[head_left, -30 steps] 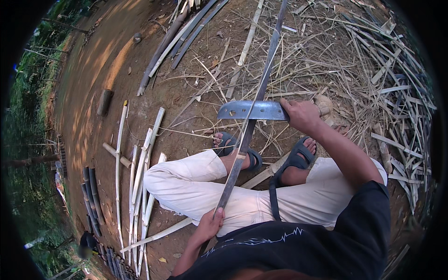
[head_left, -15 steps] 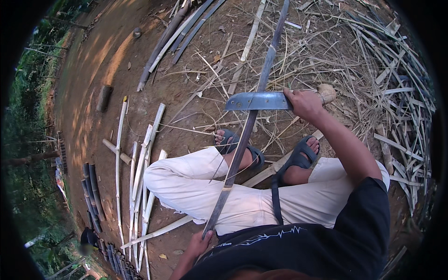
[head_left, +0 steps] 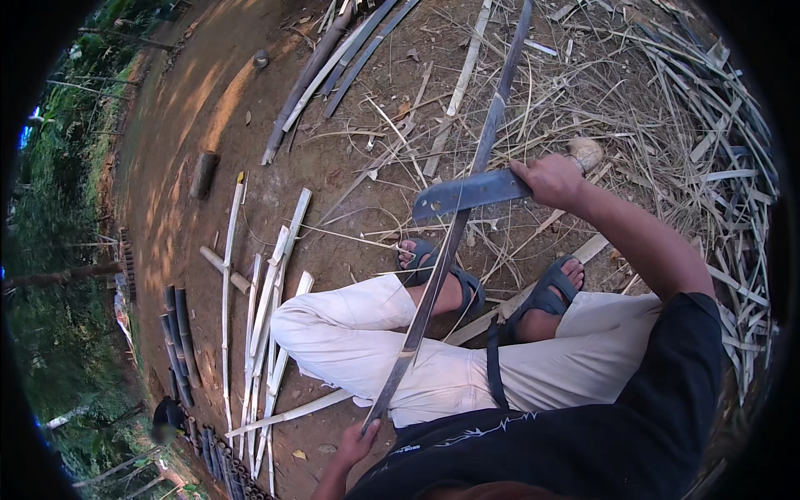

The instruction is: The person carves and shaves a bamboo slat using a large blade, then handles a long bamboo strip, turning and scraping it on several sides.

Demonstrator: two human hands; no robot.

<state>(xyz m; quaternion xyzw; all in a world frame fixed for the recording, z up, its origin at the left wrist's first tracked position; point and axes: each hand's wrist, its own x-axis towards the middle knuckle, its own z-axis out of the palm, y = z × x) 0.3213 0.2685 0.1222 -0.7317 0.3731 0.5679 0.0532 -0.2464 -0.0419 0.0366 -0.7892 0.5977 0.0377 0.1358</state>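
A long dark bamboo strip (head_left: 446, 258) slants from my lap out over the littered ground. My left hand (head_left: 358, 442) is closed around its near end, beside my hip. With my right hand (head_left: 553, 182) I grip a machete by its pale wooden handle (head_left: 585, 155), whose rounded end shows past the fist. The wide grey blade (head_left: 473, 193) lies crosswise over the strip, a little beyond my sandalled feet, its tip pointing left. A thin sliver (head_left: 427, 323) stands off the strip's side near my thigh.
Split bamboo lengths (head_left: 265, 308) lie on the left, near a short log piece (head_left: 204, 175) and dark bamboo tubes (head_left: 182, 342). Fine shavings (head_left: 575, 108) cover the ground ahead. A heap of strips (head_left: 733, 192) runs along the right. Darker poles (head_left: 312, 75) lie at the far left.
The machete blade has tilted, its tip dropping nearer to me while staying across the strip. My whole view has shifted slightly. Both hands keep their hold.
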